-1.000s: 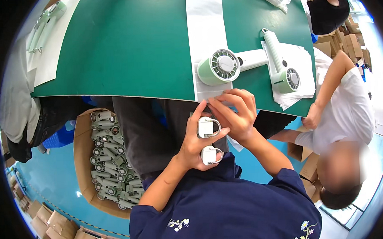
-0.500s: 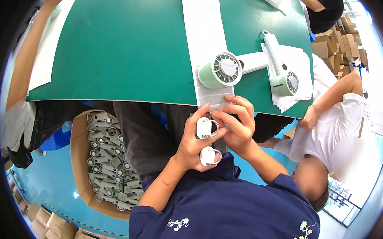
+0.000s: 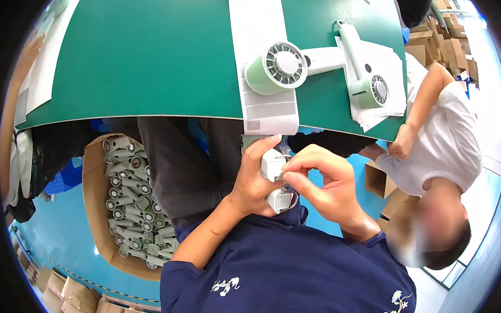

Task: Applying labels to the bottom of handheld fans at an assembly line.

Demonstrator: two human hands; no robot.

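My left hand (image 3: 250, 181) is closed round two pale pieces seen end-on: an upper white handle end (image 3: 272, 164) and a lower white handle end (image 3: 279, 201). Each bears a metal loop; they resemble the handle end of a handheld fan, and the rest is hidden by my hand. At the upper one's right edge, my right hand (image 3: 327, 181) pinches with thumb and forefinger; what is between the tips is too small to make out. Beyond my hands, a light green handheld fan (image 3: 284, 65) lies on a white label strip (image 3: 258, 22) at the table edge.
Another green fan with a loop (image 3: 370, 89) rests on stacked white sheets (image 3: 389, 61) on the green table (image 3: 151, 54). A cardboard box (image 3: 93, 208) full of fans stands on the floor at left. A person in white (image 3: 450, 131) sits at right; another person's arm (image 3: 20, 74) reaches in at left.
My right hand has drawn right and its thumb and forefinger now pinch at the upper handle end. The two ends have tilted in my left hand. The person at right has leaned.
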